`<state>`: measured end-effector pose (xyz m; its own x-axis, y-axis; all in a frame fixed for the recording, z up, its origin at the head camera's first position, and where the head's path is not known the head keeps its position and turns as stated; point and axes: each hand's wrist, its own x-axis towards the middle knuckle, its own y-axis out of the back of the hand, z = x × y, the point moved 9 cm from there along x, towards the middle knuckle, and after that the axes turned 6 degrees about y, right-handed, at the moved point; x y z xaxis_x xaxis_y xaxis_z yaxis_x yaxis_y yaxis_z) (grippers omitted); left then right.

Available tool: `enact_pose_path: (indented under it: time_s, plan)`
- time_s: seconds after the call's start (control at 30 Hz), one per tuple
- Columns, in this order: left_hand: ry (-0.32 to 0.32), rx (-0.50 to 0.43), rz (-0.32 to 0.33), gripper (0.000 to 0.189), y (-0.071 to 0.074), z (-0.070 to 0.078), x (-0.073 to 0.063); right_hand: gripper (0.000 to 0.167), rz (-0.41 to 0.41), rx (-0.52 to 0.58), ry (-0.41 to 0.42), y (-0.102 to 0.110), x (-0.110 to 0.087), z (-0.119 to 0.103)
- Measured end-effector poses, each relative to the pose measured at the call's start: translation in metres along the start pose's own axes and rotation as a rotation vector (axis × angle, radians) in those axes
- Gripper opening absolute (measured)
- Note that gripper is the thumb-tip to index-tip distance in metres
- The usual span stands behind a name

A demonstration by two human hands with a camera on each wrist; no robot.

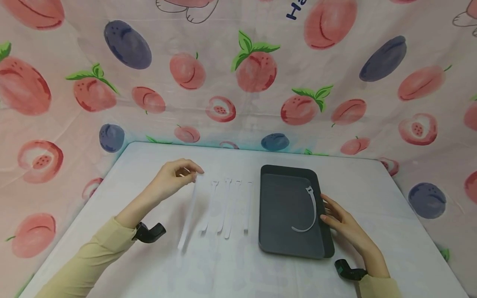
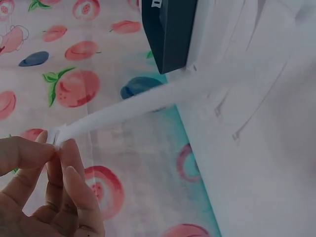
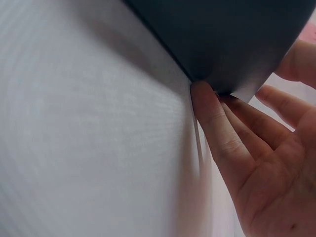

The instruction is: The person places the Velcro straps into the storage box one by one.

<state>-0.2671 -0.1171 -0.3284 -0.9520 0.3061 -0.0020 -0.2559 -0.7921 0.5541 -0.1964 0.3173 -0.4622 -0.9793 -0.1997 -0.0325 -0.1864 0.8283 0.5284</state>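
My left hand (image 1: 181,174) pinches the slotted head end of a white cable strap (image 1: 189,219) between thumb and fingertips. The strap hangs down toward the table; the left wrist view shows it stretching away from the fingers. Several more white straps lie side by side to the right of it, one of them a strap (image 1: 247,207) nearest the tray. A dark grey tray (image 1: 285,211) holds one curved white strap (image 1: 314,207). My right hand (image 1: 346,223) rests against the tray's right side, fingers and thumb extended and touching its wall.
The white table (image 1: 223,273) runs back to a fruit-printed cloth (image 1: 238,103) hanging behind it. Black wrist cameras sit on the left wrist (image 1: 149,233) and the right wrist (image 1: 350,271).
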Motion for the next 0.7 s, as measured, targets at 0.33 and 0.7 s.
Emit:
enact_pose_path:
  time_s: [0.33,0.7]
  plan:
    - [-0.027,-0.025,-0.021,0.018,-0.007,0.025,-0.001,0.068,0.003,-0.003,0.006,0.0,0.0,0.001]
    - [-0.059,-0.078,-0.092,0.017,-0.04,0.058,0.008,0.068,0.008,-0.015,0.001,0.001,0.0,0.001]
